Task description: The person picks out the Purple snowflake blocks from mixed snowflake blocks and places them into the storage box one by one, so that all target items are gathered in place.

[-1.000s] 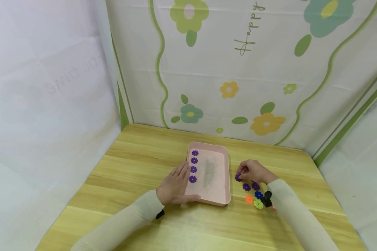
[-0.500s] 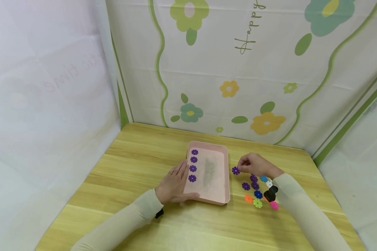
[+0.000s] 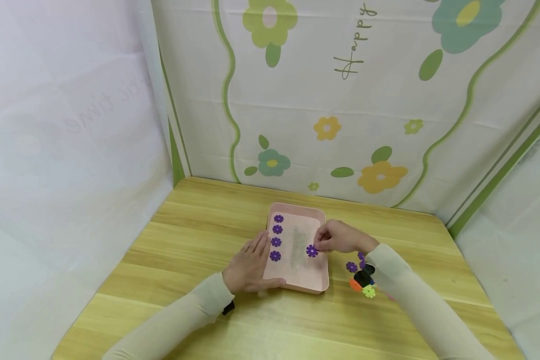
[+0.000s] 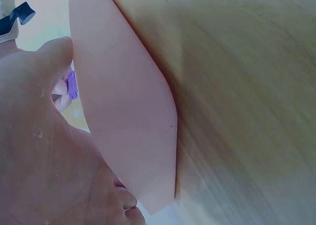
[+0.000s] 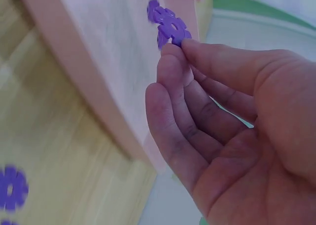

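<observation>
A shallow pink tray (image 3: 297,286) lies on the wooden table. Along its left side runs a column of several purple snowflake discs (image 3: 276,242), notched round the edge. My left hand (image 3: 248,265) rests on the tray's near left corner, fingers straight along the left wall and thumb at the front rim (image 4: 118,96). Over the tray's right part, my right hand (image 3: 339,237) pinches another purple snowflake disc (image 5: 173,26) between thumb and fingertips. In the left wrist view that disc (image 4: 72,85) shows only partly behind the left hand.
To the right of the tray lie loose snowflake discs: purple (image 3: 351,267), orange (image 3: 355,284) and yellow-green (image 3: 369,291). Others there are partly hidden beneath the right wrist and its black camera (image 3: 364,276). A flower-printed cloth (image 3: 297,100) hangs behind the table.
My right hand has lifted a purple snowflake disc from the loose ones and carried it left, over the tray's right wall. My left hand has stayed on the tray.
</observation>
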### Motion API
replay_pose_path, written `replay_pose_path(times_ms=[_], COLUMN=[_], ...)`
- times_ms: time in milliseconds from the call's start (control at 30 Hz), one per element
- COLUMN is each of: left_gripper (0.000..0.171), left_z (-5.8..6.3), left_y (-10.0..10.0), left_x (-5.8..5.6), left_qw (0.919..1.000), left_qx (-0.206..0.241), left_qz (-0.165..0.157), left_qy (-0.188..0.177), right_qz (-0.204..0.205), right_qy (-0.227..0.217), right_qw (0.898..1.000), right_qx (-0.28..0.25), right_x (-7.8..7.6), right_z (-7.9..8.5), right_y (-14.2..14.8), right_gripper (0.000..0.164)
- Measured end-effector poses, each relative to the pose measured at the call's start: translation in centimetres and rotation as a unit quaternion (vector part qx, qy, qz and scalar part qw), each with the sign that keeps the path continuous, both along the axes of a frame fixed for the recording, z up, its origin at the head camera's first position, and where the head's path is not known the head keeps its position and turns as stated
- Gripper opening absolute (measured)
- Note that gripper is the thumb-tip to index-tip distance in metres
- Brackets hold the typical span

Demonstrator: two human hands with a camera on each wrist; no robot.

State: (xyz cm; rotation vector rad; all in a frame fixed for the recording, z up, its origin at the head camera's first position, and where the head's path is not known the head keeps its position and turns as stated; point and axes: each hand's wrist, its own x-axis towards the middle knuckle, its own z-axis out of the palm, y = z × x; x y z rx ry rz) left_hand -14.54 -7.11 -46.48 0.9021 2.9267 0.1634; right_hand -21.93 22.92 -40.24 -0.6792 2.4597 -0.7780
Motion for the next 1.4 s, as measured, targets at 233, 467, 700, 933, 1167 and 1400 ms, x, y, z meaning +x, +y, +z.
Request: replay_pose_path(times_ms=[233,467,700,933,1167,1400], left_gripper=[0.119,0.119,0.117,0.116,0.117,0.117], left_z=[-0.1,-0.1,-0.2,-0.5,-0.6,-0.7], left_y=[0.0,0.1,0.0,0.0,0.0,-0.1], left_x=[0.1,0.2,0.3,0.2,0.3,0.3], left_qw=[1.0000,1.0000,0.9999,0.9997,0.9995,0.9994], left_qx=[-0.004,0.003,-0.002,-0.018,-0.029,-0.018], left_qz=[0.002,0.002,-0.004,0.000,0.003,-0.003], left_qy=[0.009,-0.001,0.012,0.015,0.013,0.031], right_qz=[0.045,0.082,0.089,0.068,0.054,0.055], right_qy=[0.003,0.015,0.009,-0.017,-0.022,-0.002], right_qw=[0.999,0.996,0.996,0.997,0.998,0.998], right_qx=[-0.007,-0.018,-0.015,-0.008,-0.002,0.007], right_x=[0.1,0.2,0.3,0.4,0.7,0.5], right_z=[-1.3,-2.7,-4.2,-5.4,-5.7,-5.1], right_y=[-3.9,-6.9,-8.9,-9.7,-9.9,-9.2], right_gripper=[0.013,0.011,0.012,0.013,0.013,0.009])
